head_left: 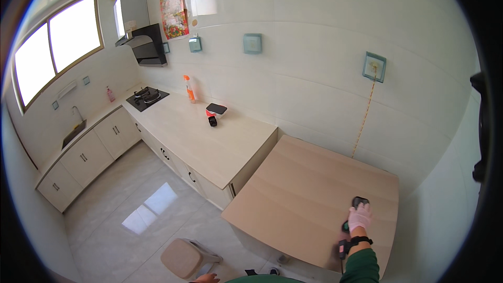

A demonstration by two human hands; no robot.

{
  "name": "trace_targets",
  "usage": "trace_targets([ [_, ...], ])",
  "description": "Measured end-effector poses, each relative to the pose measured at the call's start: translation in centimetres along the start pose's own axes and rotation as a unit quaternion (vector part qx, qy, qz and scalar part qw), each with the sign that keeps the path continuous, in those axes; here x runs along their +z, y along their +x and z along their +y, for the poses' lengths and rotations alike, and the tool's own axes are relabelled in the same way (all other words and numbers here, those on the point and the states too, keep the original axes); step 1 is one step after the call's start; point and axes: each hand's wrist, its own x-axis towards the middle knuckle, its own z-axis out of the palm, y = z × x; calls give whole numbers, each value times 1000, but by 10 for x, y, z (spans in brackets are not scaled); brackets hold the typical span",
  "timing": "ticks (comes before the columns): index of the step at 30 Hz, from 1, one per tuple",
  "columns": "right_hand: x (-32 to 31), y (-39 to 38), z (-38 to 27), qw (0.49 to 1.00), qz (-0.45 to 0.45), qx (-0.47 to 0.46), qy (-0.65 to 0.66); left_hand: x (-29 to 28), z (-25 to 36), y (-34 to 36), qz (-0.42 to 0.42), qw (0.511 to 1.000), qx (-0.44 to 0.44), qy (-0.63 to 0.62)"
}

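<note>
My right hand (pixel 360 217), in a pink glove, is closed over a black handheld object (pixel 360 201) on the brown top of a low cabinet or table (pixel 309 188). The object's rounded black end shows beyond my fingers, and a dark piece with a bit of green (pixel 345 226) shows beside the palm. The glove hides the rest, so its kind is unclear. A black strap with a small device (pixel 344 249) is round my right wrist. Only a sliver of my left hand (pixel 208 278) shows at the lower edge, near a beige stool (pixel 181 258); its fingers are hardly visible.
A pale counter (pixel 220 149) adjoins the brown top, bearing an orange-and-white spray bottle (pixel 189 89), a flat black item on a red-and-white box (pixel 216 109) and a small black device (pixel 212 121). Farther left are a gas hob (pixel 147 97) and a sink (pixel 74 133). A twisted cord (pixel 363 118) hangs behind.
</note>
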Motion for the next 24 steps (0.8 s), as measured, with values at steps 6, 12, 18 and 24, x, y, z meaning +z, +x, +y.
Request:
trace_targets([
  [6, 31, -40, -114, 975, 19, -219, -4, -21, 18, -25, -10, 997, -60, -42],
  [12, 49, -99, -190, 934, 14, -355, 21, -51, 35, -56, -24, 982, -146, -117],
  [18, 51, -152, -231, 897, -16, -442, 12, -56, 35, -71, -24, 974, -172, -145],
  [24, 46, -202, -251, 860, -72, -506, -5, -58, 28, -78, -21, 970, -183, -159],
])
